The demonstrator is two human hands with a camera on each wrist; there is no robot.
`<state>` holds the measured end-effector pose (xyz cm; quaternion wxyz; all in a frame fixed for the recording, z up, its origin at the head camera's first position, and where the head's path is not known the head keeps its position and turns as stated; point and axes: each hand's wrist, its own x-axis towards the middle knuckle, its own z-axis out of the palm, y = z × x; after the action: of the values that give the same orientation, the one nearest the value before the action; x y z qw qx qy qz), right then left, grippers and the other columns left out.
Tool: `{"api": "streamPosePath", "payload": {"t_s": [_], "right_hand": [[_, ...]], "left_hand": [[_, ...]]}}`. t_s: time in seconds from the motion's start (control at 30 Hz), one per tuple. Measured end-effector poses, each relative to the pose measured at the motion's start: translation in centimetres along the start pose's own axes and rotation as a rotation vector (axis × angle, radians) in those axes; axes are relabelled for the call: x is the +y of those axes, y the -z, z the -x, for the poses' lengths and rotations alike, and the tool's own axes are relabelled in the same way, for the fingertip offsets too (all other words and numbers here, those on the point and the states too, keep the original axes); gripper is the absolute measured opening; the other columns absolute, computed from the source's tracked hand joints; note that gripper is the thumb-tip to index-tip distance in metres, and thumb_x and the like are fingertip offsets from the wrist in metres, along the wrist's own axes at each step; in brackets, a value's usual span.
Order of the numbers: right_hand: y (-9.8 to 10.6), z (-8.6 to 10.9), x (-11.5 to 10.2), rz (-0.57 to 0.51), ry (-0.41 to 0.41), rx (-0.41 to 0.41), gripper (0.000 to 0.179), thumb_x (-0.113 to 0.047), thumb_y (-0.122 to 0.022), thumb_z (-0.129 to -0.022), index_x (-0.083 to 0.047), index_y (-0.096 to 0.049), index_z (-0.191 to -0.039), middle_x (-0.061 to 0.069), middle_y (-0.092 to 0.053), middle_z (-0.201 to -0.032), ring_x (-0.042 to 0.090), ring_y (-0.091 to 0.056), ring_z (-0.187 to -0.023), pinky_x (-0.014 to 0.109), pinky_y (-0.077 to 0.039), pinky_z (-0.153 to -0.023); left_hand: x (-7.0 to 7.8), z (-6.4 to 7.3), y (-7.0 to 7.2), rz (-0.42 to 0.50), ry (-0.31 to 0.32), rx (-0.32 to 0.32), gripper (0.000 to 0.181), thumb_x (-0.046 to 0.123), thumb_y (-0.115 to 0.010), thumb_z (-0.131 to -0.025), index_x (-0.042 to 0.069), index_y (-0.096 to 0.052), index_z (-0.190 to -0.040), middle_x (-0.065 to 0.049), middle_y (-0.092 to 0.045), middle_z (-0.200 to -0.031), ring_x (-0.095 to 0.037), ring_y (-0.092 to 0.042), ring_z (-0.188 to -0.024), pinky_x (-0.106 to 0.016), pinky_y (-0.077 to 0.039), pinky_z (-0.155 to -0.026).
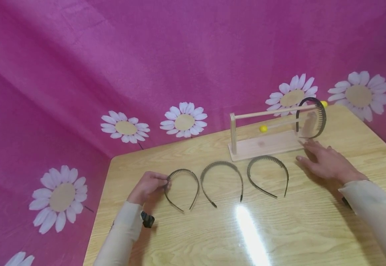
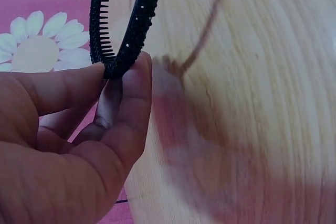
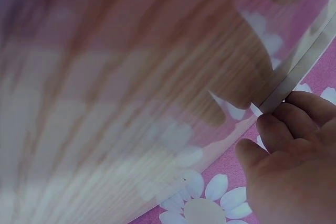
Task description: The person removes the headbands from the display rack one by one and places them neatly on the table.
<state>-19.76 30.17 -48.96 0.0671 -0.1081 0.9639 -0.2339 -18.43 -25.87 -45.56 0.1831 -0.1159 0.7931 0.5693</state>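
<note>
My left hand (image 1: 149,184) pinches the left side of a black toothed headband (image 1: 183,171). In the left wrist view, thumb and fingers grip this beaded headband (image 2: 137,27), its comb teeth facing inward. Two more dark toothed headbands, a middle one (image 1: 221,163) and a right one (image 1: 267,158), lie in a row on the table. Behind them stands a wooden rack (image 1: 259,147) with a rod; another black headband (image 1: 321,122) hangs at its right end. My right hand (image 1: 330,162), fingers extended, touches the rack's front right edge; the right wrist view shows the hand (image 3: 299,150) against this edge.
The light wooden table (image 1: 199,236) has a bright glare streak near its front. Yellow knobs, including one at mid-rack (image 1: 263,128), tip the rack's rods. A pink cloth (image 1: 179,55) with white daisies stands behind and at both sides.
</note>
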Motion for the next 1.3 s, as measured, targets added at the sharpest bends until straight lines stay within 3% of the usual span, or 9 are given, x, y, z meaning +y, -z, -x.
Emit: {"api": "streamPosePath", "payload": {"t_s": [0.17, 0.4, 0.57, 0.8, 1.07, 1.3], "right_hand": [[0.1, -0.06, 0.03, -0.006, -0.01, -0.01, 0.08, -0.059, -0.04, -0.089, -0.003, -0.023, -0.143, 0.025, -0.01, -0.147, 0.046, -0.013, -0.131, 0.06, -0.004, -0.105], [-0.02, -0.29, 0.13, 0.011, -0.009, -0.004, 0.079, -0.058, -0.04, -0.089, -0.005, -0.021, -0.144, 0.025, -0.009, -0.147, 0.046, -0.014, -0.13, 0.063, -0.007, -0.103], [0.08, -0.2, 0.1, 0.013, -0.001, 0.009, 0.078, -0.057, -0.042, -0.089, -0.005, -0.022, -0.144, 0.025, -0.011, -0.147, 0.047, -0.015, -0.13, 0.063, -0.008, -0.102], [0.05, -0.21, 0.25, 0.017, 0.018, 0.025, 0.076, -0.057, -0.044, -0.088, -0.014, -0.02, -0.146, 0.024, -0.013, -0.147, 0.053, -0.025, -0.123, 0.064, -0.008, -0.102], [0.04, -0.14, 0.16, 0.012, 0.013, 0.02, 0.076, -0.056, -0.044, -0.089, -0.013, -0.02, -0.146, 0.024, -0.013, -0.147, 0.052, -0.023, -0.124, 0.064, -0.009, -0.102], [0.02, -0.21, 0.33, 0.022, 0.015, 0.021, 0.076, -0.057, -0.044, -0.088, -0.012, -0.021, -0.146, 0.024, -0.013, -0.147, 0.05, -0.023, -0.125, 0.064, -0.01, -0.102]], "left_hand": [[-0.17, -0.19, -0.17, -0.013, -0.014, -0.018, 0.021, -0.01, -0.053, -0.085, -0.015, -0.061, -0.103, -0.028, -0.063, -0.09, -0.03, -0.063, -0.081, -0.038, -0.053, -0.076], [-0.06, 0.06, -0.32, -0.147, -0.004, 0.029, 0.017, -0.005, -0.058, -0.084, -0.008, -0.067, -0.098, -0.02, -0.066, -0.087, -0.024, -0.063, -0.078, -0.036, -0.054, -0.074], [0.12, 0.07, -0.39, -0.175, -0.014, 0.033, 0.017, -0.005, -0.059, -0.083, -0.008, -0.067, -0.098, -0.019, -0.066, -0.087, -0.022, -0.063, -0.076, -0.035, -0.054, -0.074], [0.08, 0.2, -0.34, -0.308, -0.045, 0.051, 0.019, 0.0, -0.061, -0.082, -0.003, -0.068, -0.1, -0.014, -0.066, -0.098, -0.016, -0.059, -0.087, -0.032, -0.052, -0.075], [0.11, 0.25, -0.39, -0.366, -0.061, 0.077, 0.018, 0.001, -0.062, -0.082, -0.003, -0.069, -0.098, -0.012, -0.066, -0.096, -0.019, -0.057, -0.091, -0.031, -0.05, -0.078], [-0.1, 0.1, -0.44, -0.398, -0.055, 0.092, 0.017, 0.001, -0.061, -0.082, -0.002, -0.069, -0.097, -0.01, -0.066, -0.091, -0.017, -0.058, -0.083, -0.029, -0.051, -0.071]]}}
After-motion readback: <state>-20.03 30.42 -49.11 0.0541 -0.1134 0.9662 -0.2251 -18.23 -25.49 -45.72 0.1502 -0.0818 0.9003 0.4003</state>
